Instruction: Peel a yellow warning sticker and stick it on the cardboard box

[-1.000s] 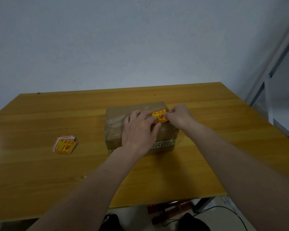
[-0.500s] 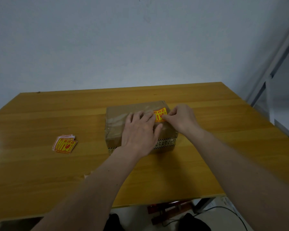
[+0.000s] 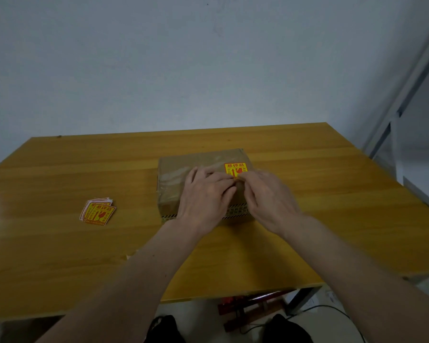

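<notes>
A taped cardboard box (image 3: 174,174) sits mid-table. A yellow warning sticker (image 3: 235,167) with red print lies flat on the right part of the box top. Only its far half shows, because fingertips cover its near edge. My left hand (image 3: 203,196) rests palm-down on the box, fingers spread and pointing at the sticker's near-left corner. My right hand (image 3: 268,196) is blurred. Its thumb and forefinger are bunched at the sticker's near edge and touch my left fingertips.
A small stack of the same yellow stickers (image 3: 98,211) lies on the wooden table (image 3: 332,194) to the left of the box. A metal frame (image 3: 401,100) stands past the table's right edge. Dark objects and cables are on the floor below the front edge.
My right hand has slid from the sticker's right side to its near edge, uncovering its top half. The sticker now lies flatter on the box. My left hand barely moved.
</notes>
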